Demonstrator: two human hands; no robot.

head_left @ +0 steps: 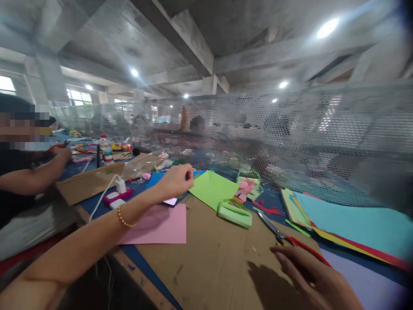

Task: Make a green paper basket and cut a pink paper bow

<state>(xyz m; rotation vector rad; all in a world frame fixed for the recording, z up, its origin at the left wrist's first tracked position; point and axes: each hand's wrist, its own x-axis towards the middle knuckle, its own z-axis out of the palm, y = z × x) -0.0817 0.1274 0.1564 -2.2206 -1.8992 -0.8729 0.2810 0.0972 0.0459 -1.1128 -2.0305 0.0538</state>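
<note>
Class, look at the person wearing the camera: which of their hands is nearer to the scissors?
Right. The right hand is at the handle end of the scissors; the left hand is well away, beside the bright green sheet.

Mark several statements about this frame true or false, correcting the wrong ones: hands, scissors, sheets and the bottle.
1. The left hand is nearer the green sheet than the scissors. True.
2. The scissors have blue handles. False: they are red.
3. The bracelet is worn on the right arm. False: it is on the left one.
4. The right hand is at the handle end of the scissors. True; whether it grips them cannot be told.
5. The pink sheet lies to the right of the green sheet. False: it lies to the left.
6. The bottle has a red cap. True.
</note>
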